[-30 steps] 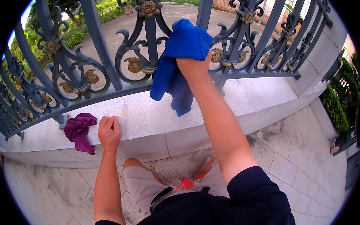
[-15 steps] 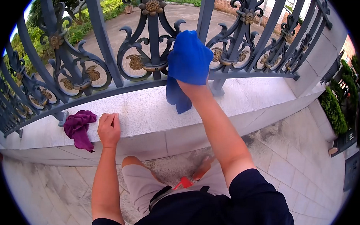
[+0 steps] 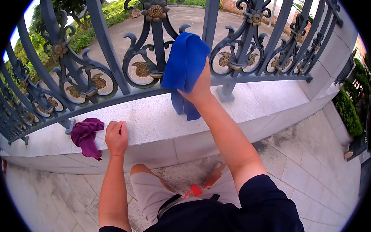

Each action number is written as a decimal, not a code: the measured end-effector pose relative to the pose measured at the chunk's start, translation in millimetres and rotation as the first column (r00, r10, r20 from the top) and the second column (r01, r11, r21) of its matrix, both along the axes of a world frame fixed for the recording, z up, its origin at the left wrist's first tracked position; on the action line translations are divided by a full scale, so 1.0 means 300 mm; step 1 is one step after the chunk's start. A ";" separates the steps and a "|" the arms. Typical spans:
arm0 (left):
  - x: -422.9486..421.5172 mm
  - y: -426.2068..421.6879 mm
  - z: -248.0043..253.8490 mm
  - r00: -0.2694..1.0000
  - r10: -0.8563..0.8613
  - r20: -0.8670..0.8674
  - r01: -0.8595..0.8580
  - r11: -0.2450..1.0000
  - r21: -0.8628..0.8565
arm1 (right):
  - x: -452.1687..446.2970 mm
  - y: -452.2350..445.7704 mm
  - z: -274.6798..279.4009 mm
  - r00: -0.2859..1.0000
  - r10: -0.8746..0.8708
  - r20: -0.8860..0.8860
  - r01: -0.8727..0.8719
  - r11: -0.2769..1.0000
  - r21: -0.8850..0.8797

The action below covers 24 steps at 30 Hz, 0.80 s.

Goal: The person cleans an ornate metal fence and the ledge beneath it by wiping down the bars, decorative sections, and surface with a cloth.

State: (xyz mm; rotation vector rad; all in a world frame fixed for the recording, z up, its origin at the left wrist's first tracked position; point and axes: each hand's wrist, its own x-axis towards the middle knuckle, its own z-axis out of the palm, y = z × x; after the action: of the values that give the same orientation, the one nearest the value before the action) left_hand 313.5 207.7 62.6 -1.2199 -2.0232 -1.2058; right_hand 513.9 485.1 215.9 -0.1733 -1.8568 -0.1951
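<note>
My right hand (image 3: 199, 85) grips a blue cloth (image 3: 185, 60) and presses it against the scrollwork of a dark grey metal fence (image 3: 157, 37). The cloth covers most of the fingers, and its loose end hangs toward the stone ledge (image 3: 147, 110). Closed in a loose fist, my left hand (image 3: 117, 137) rests on the ledge with nothing showing in it. Just left of that fist, a crumpled purple cloth (image 3: 86, 137) lies partly over the ledge's front edge.
Bronze-coloured flowers (image 3: 154, 11) and leaves decorate the fence. A stone pillar (image 3: 326, 51) stands at its right end, with a trimmed hedge (image 3: 345, 113) beyond. Paving slabs (image 3: 298, 161) cover the ground below the ledge. My knees are close to the ledge wall.
My right hand has shifted slightly left with the blue cloth and turned, so the thumb side now shows. The left fist stays on the ledge. The whole view has moved a little.
</note>
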 end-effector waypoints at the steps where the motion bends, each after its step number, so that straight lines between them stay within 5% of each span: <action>1: -0.004 0.002 -0.008 1.000 0.000 0.002 0.000 1.000 0.002 | -0.021 0.009 0.036 0.998 0.022 -0.058 -0.021 0.999 0.028; 6: 0.003 -0.006 -0.011 0.999 0.024 0.032 -0.024 1.000 -0.003 | -0.144 -0.006 0.158 0.994 0.059 -0.087 -0.055 0.998 0.043; 16: -0.002 -0.004 -0.012 0.999 0.032 0.003 -0.032 0.999 -0.002 | -0.040 -0.016 -0.198 0.973 -0.115 0.201 0.138 0.985 -0.103; 19: 0.001 -0.005 -0.012 0.999 0.040 0.028 -0.039 0.999 -0.011 | 0.001 -0.015 -0.233 0.973 0.010 0.232 0.048 0.969 -0.244; 20: 0.002 -0.005 -0.010 0.999 0.032 0.025 -0.032 0.999 -0.009 | 0.022 -0.058 -0.202 0.997 0.034 0.076 -0.017 0.978 -0.210; 24: 0.008 -0.004 -0.003 0.999 0.029 0.020 -0.029 1.000 -0.008 | 0.018 -0.060 -0.099 0.991 0.100 0.085 -0.079 0.972 -0.219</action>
State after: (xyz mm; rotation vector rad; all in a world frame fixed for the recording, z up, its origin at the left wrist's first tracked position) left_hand 316.0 206.4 61.6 -1.1832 -2.0548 -1.2017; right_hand 519.2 467.1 186.0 -0.2320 -1.9751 0.0626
